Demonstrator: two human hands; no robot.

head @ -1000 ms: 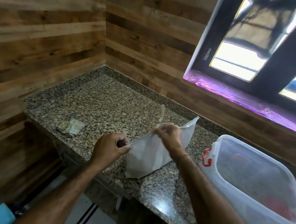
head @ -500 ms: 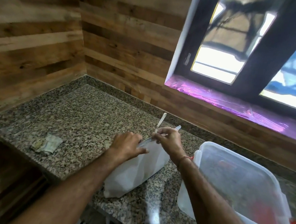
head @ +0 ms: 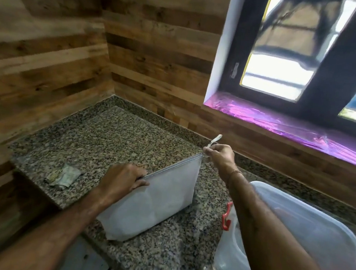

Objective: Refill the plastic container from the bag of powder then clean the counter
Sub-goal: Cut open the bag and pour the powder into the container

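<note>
A white zip bag point(head: 155, 202) stands upright on the speckled granite counter point(head: 111, 137). My left hand point(head: 123, 178) grips the near end of its top edge. At the far top corner my right hand point(head: 219, 155) pinches the zipper pull, whose white tab point(head: 216, 138) sticks up above the fingers. The clear plastic container point(head: 314, 241) with a red side clasp point(head: 226, 219) sits open on the counter to the right, partly behind my right forearm.
A crumpled cloth point(head: 64, 176) lies on the counter to the left of the bag. Wood-panelled walls close the corner at left and back. A dark-framed window with a purple-covered sill point(head: 282, 123) is above the counter at right. The counter's front edge runs below my arms.
My right hand has drawn the zipper pull along the bag's top to its far corner, away from my left hand. The view has shifted.
</note>
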